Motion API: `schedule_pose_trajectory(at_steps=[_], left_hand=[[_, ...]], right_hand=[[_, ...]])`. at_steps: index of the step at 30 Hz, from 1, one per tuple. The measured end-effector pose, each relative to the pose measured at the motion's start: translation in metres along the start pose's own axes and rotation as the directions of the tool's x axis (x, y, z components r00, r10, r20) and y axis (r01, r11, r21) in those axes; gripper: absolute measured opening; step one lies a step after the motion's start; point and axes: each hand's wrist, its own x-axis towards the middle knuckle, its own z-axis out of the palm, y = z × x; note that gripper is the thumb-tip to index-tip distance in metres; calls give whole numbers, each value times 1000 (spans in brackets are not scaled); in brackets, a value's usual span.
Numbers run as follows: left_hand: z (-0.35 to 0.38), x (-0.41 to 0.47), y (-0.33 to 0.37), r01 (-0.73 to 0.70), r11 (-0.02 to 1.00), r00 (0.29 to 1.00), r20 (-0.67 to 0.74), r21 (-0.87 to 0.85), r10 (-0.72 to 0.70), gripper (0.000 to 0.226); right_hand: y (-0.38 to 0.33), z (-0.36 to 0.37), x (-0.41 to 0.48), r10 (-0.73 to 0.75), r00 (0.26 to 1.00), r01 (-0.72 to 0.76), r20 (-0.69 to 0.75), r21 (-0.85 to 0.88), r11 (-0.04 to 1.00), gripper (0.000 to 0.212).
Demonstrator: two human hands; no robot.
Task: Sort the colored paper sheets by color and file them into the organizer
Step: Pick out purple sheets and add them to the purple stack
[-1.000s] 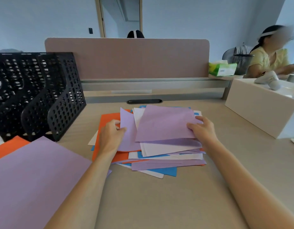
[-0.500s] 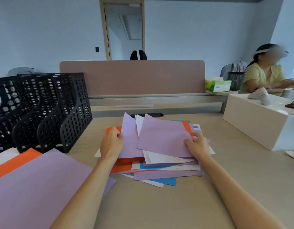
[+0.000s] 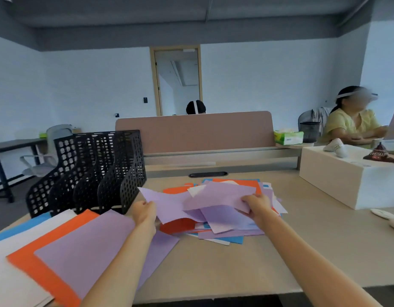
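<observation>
1. Left hand (image 3: 145,212) was curled, pinching the edge of a thin lilac paper sheet (image 3: 167,202) held above the pile.
2. Right hand (image 3: 257,206) gripped a second lilac sheet (image 3: 220,196), which was bowed.
3. A messy pile of orange, blue, white and lilac sheets (image 3: 225,231) lay mid-bench (image 3: 236,262).
4. The black perforated organizer (image 3: 92,171) stood upright, back left.
5. A flat fanned stack (image 3: 87,247) lay front left, lilac on top and cut off by the frame.
6. Fingertips were partly hidden by paper.

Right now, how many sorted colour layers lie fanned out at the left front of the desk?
4. The purple sheet lies on top, the orange sheet under it, the white sheet under that, and the blue sheet lowest, before the organizer. More may be hidden beneath.
</observation>
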Motion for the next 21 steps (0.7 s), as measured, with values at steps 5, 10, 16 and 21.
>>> schedule_pose_trajectory(at_steps=[5,10,16,21], left_hand=[[-31,-59,5,190,969,840,486,156,-243,18],[-49,-76,2,164,963,800,542,213,-256,11],[-47,-60,-1,155,976,881,426,150,-206,20],[-39,-47,4,218,976,883,426,-3,-196,23]], right_hand=[[25,22,-70,86,988,-65,129,-164,984,19],[31,38,-124,238,917,-86,321,-422,902,17],[30,44,-127,273,898,-70,346,-500,863,30],[24,39,-110,353,886,-94,301,-629,772,58]])
